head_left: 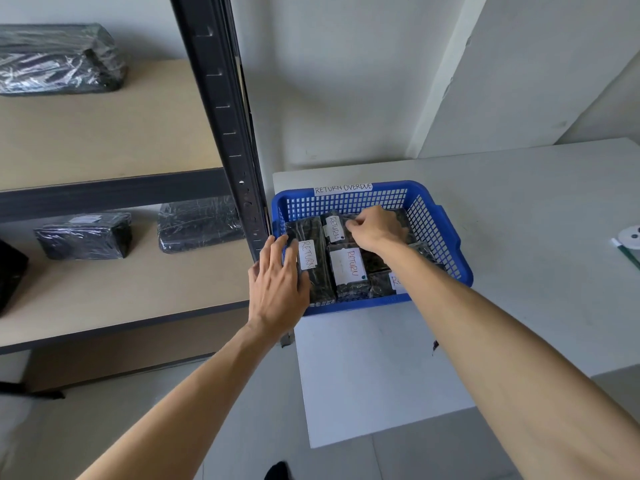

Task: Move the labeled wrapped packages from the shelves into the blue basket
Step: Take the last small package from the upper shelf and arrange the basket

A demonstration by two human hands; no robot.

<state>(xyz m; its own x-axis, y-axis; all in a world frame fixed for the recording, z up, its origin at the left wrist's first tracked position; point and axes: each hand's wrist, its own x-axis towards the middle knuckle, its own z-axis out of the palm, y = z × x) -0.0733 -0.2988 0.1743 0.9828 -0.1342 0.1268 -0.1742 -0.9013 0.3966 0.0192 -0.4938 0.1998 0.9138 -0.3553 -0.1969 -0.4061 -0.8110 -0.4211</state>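
Left hand (277,282): flat and released, bracing the blue basket (433,216) on the counter (519,202).
Right hand (375,226): grip clenched on a labeled package (335,227), probably tucking it in.

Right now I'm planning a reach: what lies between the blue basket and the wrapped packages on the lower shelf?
In the head view, the rack's dark metal upright stands between the blue basket and the wrapped packages.

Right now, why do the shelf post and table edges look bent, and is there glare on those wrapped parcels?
Head view: the wide-angle lens leans the shelf post and splays the table edges. Head view: the plastic wrap on the top-shelf package throws bright white glare streaks. Head view: lighting is soft, shadows faint, and the basket labels read sharply.
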